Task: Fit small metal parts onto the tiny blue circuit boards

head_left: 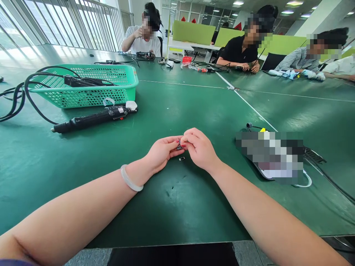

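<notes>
Between the fingertips of both my hands is a small metallic part (pixel 179 146), too small to make out in detail. My left hand (pixel 162 152) is closed on it from the left, thumb on top. From the right, my right hand (pixel 200 147) pinches at the same part, its fingers curled and partly hiding it. On the green table just below the fingers lies a tiny flat piece (pixel 182 159), dark with a pale edge. A pale bangle (pixel 131 179) sits on my left wrist.
At the left stands a green perforated basket (pixel 130 79) holding cables and a black device. A black electric screwdriver (pixel 94 117) lies in front of it, with a cord. On the right is a blurred-out flat object (pixel 270 157) with cables. Several people sit across the table (pixel 172 99).
</notes>
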Available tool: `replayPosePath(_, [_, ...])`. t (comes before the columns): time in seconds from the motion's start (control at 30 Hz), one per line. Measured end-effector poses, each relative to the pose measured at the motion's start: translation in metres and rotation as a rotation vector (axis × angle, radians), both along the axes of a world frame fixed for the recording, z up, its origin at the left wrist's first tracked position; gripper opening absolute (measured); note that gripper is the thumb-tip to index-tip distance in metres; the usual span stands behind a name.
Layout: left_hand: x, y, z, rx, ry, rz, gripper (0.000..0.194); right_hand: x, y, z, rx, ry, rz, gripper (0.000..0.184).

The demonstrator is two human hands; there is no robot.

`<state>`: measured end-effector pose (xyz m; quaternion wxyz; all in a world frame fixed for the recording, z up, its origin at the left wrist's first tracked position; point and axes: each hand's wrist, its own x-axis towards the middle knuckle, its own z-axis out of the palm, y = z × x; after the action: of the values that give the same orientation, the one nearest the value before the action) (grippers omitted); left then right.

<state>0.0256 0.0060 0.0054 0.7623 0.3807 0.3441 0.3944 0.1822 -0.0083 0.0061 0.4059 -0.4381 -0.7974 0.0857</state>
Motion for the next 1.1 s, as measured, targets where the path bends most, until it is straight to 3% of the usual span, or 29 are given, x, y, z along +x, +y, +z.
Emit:
replayPosePath(0.27, [0.0,-0.001,-0.001,0.002,0.033,-0.024,0.019,0.007,0.004,-0.004,0.027,-0.111,0.048,0.024])
replayPosePath(0.47, [0.0,0.0,-0.002,0.019,0.023,-0.048,0.021,0.01,0.003,-0.003,-0.023,-0.036,-0.022,0.023])
replayPosePath(0.6, [0.001,0.003,-0.004,-0.017,0.029,0.121,0.018,0.014,0.005,-0.006,-0.094,-0.002,-0.142,0.02])
replayPosePath(0.7, [0.002,0.004,-0.003,-0.035,0.024,0.248,0.014,0.014,0.008,-0.012,-0.225,-0.111,-0.127,0.011])
replayPosePath(0.9, [0.004,0.004,0.0,-0.072,0.023,0.273,0.018,0.009,0.012,-0.017,-0.349,-0.247,-0.061,0.015])
replayPosePath(1.0, [0.004,0.004,0.0,-0.076,0.034,0.265,0.019,0.009,0.011,-0.013,-0.332,-0.181,-0.104,0.018])
replayPosePath(1.1, [0.003,0.004,-0.001,-0.043,0.032,0.219,0.015,0.01,0.006,-0.006,-0.212,-0.013,-0.19,0.018])
